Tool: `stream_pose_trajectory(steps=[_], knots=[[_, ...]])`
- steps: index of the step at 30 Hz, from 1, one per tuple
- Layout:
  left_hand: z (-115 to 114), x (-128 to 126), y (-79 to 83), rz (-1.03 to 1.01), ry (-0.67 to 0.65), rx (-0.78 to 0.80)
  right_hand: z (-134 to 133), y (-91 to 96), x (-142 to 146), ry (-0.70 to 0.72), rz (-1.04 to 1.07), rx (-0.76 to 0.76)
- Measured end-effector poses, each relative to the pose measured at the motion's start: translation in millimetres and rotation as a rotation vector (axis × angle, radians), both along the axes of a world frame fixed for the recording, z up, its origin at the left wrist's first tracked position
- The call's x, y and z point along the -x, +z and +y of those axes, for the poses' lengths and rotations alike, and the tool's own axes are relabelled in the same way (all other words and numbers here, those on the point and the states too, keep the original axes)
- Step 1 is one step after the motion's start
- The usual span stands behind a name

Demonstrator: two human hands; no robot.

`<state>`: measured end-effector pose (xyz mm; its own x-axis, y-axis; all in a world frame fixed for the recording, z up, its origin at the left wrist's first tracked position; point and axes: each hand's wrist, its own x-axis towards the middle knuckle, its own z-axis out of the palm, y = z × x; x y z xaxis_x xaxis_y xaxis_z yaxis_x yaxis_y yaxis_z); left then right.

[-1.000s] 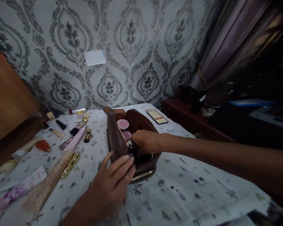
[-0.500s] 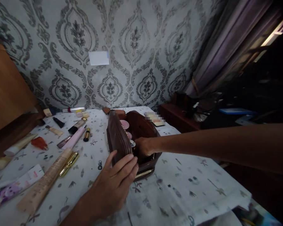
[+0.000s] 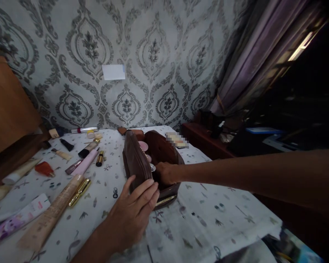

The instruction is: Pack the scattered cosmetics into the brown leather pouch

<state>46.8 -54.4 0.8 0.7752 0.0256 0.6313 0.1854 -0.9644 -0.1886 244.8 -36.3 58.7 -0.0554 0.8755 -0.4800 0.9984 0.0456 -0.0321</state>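
Observation:
A brown makeup bag [image 3: 137,159] stands unzipped on the cloth-covered table. My left hand [image 3: 135,206] grips its near side, thumb on the outer wall and fingers along the edge by the zip. Reaching in from the right, my right hand [image 3: 168,173] is inside the bag; its fingers are hidden by the bag and shadow. Pink round items [image 3: 143,146] show within, against the left wall. A small silver-topped item [image 3: 152,167] sits right beside my right hand's knuckles.
Cosmetics lie across the left of the table: a beige tube [image 3: 53,212], a gold tube [image 3: 80,192], a pink tube [image 3: 85,162], a purple-and-white tube [image 3: 19,221] and several others. Behind the bag is a blurred flat item [image 3: 177,140]. A wooden cabinet [image 3: 11,106] borders the left.
The view has shifted slightly. My right hand stays inside the bag with barely any visible movement, and my left hand keeps its grip on the bag.

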Motion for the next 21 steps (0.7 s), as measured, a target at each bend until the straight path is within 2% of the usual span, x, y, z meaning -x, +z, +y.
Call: stream_pose_trajectory(steps=[5,9,12,14,17,21], knots=[[-1,-1,0.5,-0.008,0.011,-0.009,5,18.8,9,0.052,-0.134,0.141],[-1,-1,1.6,-0.034,-0.002,-0.016,12,47.4,13,0.112,-0.181,0.195],[0,-2,1.7,-0.054,-0.026,-0.003,13,71.5,12,0.142,-0.125,0.183],[0,-3,2.0,-0.065,-0.042,0.005,11,80.7,9,0.155,-0.046,0.161],[0,-4,3.1,-0.077,-0.048,0.008,6,79.9,5,0.15,0.05,0.11],[0,-5,4.5,-0.085,-0.027,-0.001,1,69.7,1,0.191,0.061,-0.07]])
